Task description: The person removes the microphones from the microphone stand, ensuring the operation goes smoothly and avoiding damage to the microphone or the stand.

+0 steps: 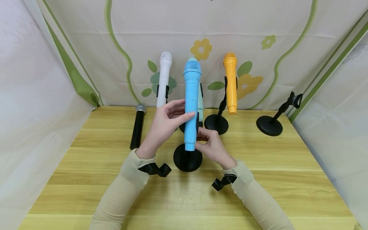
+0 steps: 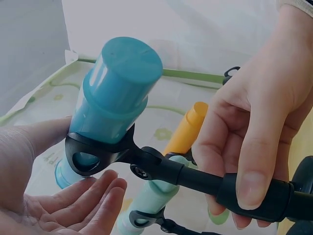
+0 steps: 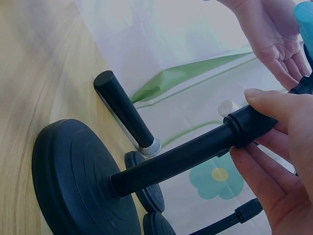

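Observation:
A blue microphone [image 1: 191,105] leans upright in the black clip [image 2: 100,152] of a microphone stand [image 1: 187,158]. My left hand [image 1: 165,124] holds the microphone loosely around its body, thumb across the front and fingers behind. In the left wrist view, those fingers [image 2: 93,205] lie beside the clip. With thumb and fingertips, my right hand [image 1: 212,145] pinches the collar [image 3: 249,125] on the stand's pole below the clip. The stand's round base [image 3: 80,181] is at the lower left of the right wrist view.
Behind stand a white microphone [image 1: 164,76], a mint microphone [image 1: 200,105] partly hidden by the blue one, and an orange microphone [image 1: 231,84] in its clip. A black microphone [image 1: 138,127] lies at left. At right is a stand with a bare clip [image 1: 269,124]. Fabric walls [image 1: 230,19] enclose the table.

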Demonstrator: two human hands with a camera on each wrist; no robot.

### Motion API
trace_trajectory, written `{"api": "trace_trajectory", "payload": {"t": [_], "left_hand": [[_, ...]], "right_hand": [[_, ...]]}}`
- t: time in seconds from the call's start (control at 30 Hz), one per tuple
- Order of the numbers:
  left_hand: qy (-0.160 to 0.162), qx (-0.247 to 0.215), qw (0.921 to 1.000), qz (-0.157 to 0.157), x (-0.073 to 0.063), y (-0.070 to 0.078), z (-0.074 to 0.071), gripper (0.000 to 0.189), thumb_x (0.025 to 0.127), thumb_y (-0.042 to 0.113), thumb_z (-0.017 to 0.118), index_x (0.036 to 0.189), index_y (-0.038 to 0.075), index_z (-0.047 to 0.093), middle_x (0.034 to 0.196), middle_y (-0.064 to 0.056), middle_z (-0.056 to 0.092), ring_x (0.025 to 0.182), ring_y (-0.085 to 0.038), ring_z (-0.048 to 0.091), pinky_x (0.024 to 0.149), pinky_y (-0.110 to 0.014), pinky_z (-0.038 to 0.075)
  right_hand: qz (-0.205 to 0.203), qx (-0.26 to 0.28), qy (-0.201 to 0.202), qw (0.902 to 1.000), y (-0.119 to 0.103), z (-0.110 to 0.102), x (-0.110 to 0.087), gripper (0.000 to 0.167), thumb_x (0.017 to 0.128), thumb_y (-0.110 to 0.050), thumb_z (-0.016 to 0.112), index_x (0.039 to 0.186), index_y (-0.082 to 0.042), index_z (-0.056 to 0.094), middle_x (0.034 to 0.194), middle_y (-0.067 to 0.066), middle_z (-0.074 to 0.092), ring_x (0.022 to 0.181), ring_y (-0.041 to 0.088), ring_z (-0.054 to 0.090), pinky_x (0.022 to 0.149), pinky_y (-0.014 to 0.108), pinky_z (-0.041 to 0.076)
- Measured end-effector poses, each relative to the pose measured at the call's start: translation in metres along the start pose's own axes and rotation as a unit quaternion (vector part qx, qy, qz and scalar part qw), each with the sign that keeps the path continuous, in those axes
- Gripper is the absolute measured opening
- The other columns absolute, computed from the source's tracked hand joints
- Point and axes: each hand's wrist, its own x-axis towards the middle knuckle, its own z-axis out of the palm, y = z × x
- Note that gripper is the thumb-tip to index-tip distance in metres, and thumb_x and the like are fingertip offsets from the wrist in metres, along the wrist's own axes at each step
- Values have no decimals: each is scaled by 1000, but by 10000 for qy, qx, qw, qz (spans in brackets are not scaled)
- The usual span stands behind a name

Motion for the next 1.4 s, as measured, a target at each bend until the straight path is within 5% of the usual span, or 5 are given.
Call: {"api": "trace_trajectory", "payload": {"t": [0.27,1.4], "left_hand": [[-8,46,10000,-13,-1,3,2,53,90,16,81,138,2,60,119,-8,70,105,-21,69,95,-33,54],[46,-63,9992,388,12,8,5,46,94,10,75,136,-2,61,116,-14,70,102,-25,69,93,-35,55]], "right_hand": [[-256,40,-24,9997,33,-1,-1,22,88,6,76,108,-3,71,103,3,72,92,19,71,85,36,60],[-298,-221,30,9993,22,0,1,22,85,12,76,103,1,69,99,11,73,89,27,72,84,40,60]]}}
